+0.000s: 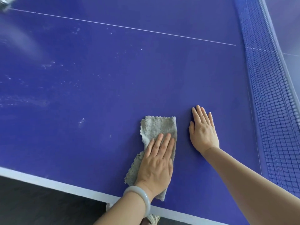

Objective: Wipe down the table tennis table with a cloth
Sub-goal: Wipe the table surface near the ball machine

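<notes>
Bench (113, 70): flat matte blue-violet top, taking up nearly the whole view. Pale dusty smears (48, 64) are showing across its 9 o'clock side. A thin white line (129, 28) is running from 10 toward 2 o'clock. A white edge band (48, 182) is bordering the near side at 7 o'clock, with dark floor (40, 200) lying below it.

Cloth (155, 125) is lying flat on the bench just in from the near edge, at about 6 o'clock of the view. It's grey with a nappy pile and ragged wavy hems, roughly a long strip. Long axis is running 6-to-12, tipping slightly toward 1 o'clock. Far end is pointing away from the person.

Left hand (155, 164) is pressing palm-down on the cloth's near half, fingers straight and together, pointing 12–1 o'clock; flat, not gripping. A smooth pale ring bracelet (142, 195) is sitting on that wrist.

Right hand (203, 132) is resting flat on bare bench at the cloth's 3 o'clock side, apart from it. Its fingers are lying straight, pointing 11–12 o'clock, holding nothing.

Net (272, 98): dark square mesh under a pale top band, standing along the 3 o'clock side.
</notes>
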Demonstrator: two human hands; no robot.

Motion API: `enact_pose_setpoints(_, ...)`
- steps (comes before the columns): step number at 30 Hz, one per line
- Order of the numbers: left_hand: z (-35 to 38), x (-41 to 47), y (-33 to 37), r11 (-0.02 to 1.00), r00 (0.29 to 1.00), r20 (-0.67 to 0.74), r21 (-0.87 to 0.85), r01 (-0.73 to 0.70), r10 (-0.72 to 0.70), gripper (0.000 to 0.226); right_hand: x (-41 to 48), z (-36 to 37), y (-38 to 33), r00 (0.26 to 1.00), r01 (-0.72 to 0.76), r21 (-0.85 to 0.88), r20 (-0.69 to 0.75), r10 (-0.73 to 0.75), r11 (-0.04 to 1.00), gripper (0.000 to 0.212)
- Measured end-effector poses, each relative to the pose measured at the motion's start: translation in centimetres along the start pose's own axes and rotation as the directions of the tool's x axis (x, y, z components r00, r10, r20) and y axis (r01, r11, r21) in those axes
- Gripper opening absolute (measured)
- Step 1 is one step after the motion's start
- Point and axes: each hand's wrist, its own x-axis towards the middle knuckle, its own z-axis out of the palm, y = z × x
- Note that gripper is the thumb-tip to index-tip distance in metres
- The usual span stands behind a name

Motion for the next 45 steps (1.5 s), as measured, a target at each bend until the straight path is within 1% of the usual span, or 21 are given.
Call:
enact_pose_setpoints(4, -0.4, -3.0, -5.4, 0.989, 0.989, -0.009, -0.008, 0.15, -0.15, 0.065, -0.1, 0.2, -0.6, 0.997, -0.077, -0.039, -0.01, 0.077, 0.996, 0.057)
enact_pose_setpoints(6, -0.7, -3.8, -6.4, 0.988, 0.988, 0.001, -0.008, 0.154, -0.154, 0.065, -0.5, 0.3, -2.5, 0.981, -0.194, -0.073, -0.02, 0.193, 0.978, 0.057)
enact_pose_setpoints(8, -0.9, -3.9, -6.5, 0.986, 0.986, 0.02, -0.016, 0.163, -0.163, 0.066, -0.8, 1.0, -6.2, 0.976, -0.219, -0.076, -0.033, 0.217, 0.973, 0.058)
enact_pose_setpoints(11, -1.1, -3.7, -6.4, 0.989, 0.99, 0.018, -0.023, 0.143, -0.143, 0.065, 0.0, 2.8, -12.8, 0.993, -0.118, -0.013, -0.014, 0.118, 0.993, 0.058)
enact_pose_setpoints(12, -1.2, -3.7, -6.8, 0.992, 0.993, 0.014, -0.024, 0.121, -0.121, 0.064, 0.5, 3.2, -14.7, 0.99, -0.143, 0.03, -0.004, 0.143, 0.989, 0.057)
enact_pose_setpoints(14, -1.2, -4.2, -8.6, 0.994, 0.994, 0.004, -0.021, 0.111, -0.111, 0.064, 1.2, 3.9, -17.4, 0.966, -0.256, 0.098, -0.011, 0.258, 0.962, 0.057)
enact_pose_setpoints(16, -1.5, -5.2, -11.6, 0.989, 0.989, 0.004, -0.015, 0.147, -0.147, 0.063, 1.4, 4.4, -18.1, 0.944, -0.323, 0.12, -0.036, 0.329, 0.939, 0.055)
enact_pose_setpoints(18, -2.3, -6.0, -15.9, 0.975, 0.975, -0.004, 0.017, 0.221, -0.221, 0.062, 1.4, 4.7, -18.0, 0.94, -0.33, 0.126, -0.047, 0.338, 0.935, 0.055)
enact_pose_setpoints(20, -3.2, -6.0, -21.1, 0.925, 0.926, -0.044, 0.055, 0.376, -0.374, 0.06, 1.5, 4.9, -17.9, 0.939, -0.331, 0.123, -0.051, 0.339, 0.936, 0.055)
enact_pose_setpoints(21, -3.6, -5.6, -23.7, 0.867, 0.868, -0.067, 0.045, 0.496, -0.493, 0.059, 1.6, 5.0, -18.0, 0.937, -0.338, 0.116, -0.051, 0.346, 0.934, 0.055)
enact_pose_setpoints(23, -4.3, -3.8, -28.0, 0.691, 0.687, -0.084, -0.04, 0.722, -0.722, 0.058, 1.7, 5.3, -18.2, 0.931, -0.356, 0.084, -0.052, 0.361, 0.931, 0.056)
enact_pose_setpoints(24, -4.6, -2.9, -29.1, 0.62, 0.616, -0.07, -0.079, 0.781, -0.785, 0.059, 1.8, 5.4, -18.3, 0.93, -0.361, 0.059, -0.052, 0.364, 0.931, 0.057)
enact_pose_setpoints(25, -4.6, -2.0, -29.4, 0.586, 0.583, -0.059, -0.092, 0.805, -0.81, 0.06, 1.9, 5.5, -18.4, 0.93, -0.363, 0.032, -0.051, 0.365, 0.931, 0.058)
enact_pose_setpoints(26, -4.5, -1.2, -28.9, 0.582, 0.579, -0.061, -0.092, 0.808, -0.813, 0.061, 2.0, 5.6, -18.4, 0.93, -0.366, 0.011, -0.048, 0.366, 0.931, 0.058)
enact_pose_setpoints(28, -4.0, -0.4, -26.6, 0.642, 0.638, -0.081, -0.066, 0.764, -0.766, 0.062, 2.1, 5.6, -18.3, 0.928, -0.372, -0.012, -0.038, 0.372, 0.928, 0.059)
enact_pose_setpoints(30, -3.3, -0.7, -22.9, 0.755, 0.749, -0.104, -0.04, 0.655, -0.655, 0.063, 2.0, 5.5, -18.4, 0.926, -0.378, -0.022, -0.034, 0.377, 0.926, 0.059)
enact_pose_setpoints(33, -2.5, -2.3, -17.1, 0.903, 0.895, -0.134, -0.137, 0.408, -0.425, 0.064, 1.9, 5.2, -18.5, 0.924, -0.382, -0.015, -0.037, 0.381, 0.924, 0.058)
enact_pose_setpoints(35, -2.4, -3.5, -15.4, 0.944, 0.949, -0.13, -0.211, 0.255, -0.286, 0.064, 1.8, 5.1, -18.7, 0.924, -0.381, -0.013, -0.035, 0.38, 0.924, 0.058)
enact_pose_setpoints(37, -2.5, -4.4, -16.6, 0.949, 0.968, -0.105, -0.244, 0.198, -0.229, 0.064, 1.8, 5.0, -18.8, 0.927, -0.376, -0.012, -0.03, 0.375, 0.927, 0.058)
enact_pose_setpoints(41, -3.0, -3.5, -20.3, 0.959, 0.963, -0.03, -0.106, 0.263, -0.267, 0.06, 1.8, 5.0, -19.0, 0.923, -0.385, -0.027, -0.03, 0.384, 0.923, 0.058)
enact_pose_setpoints(45, -2.7, -0.6, -21.4, 0.959, 0.96, -0.024, -0.052, 0.277, -0.279, 0.066, 1.8, 5.0, -19.1, 0.922, -0.387, -0.035, -0.028, 0.386, 0.921, 0.058)
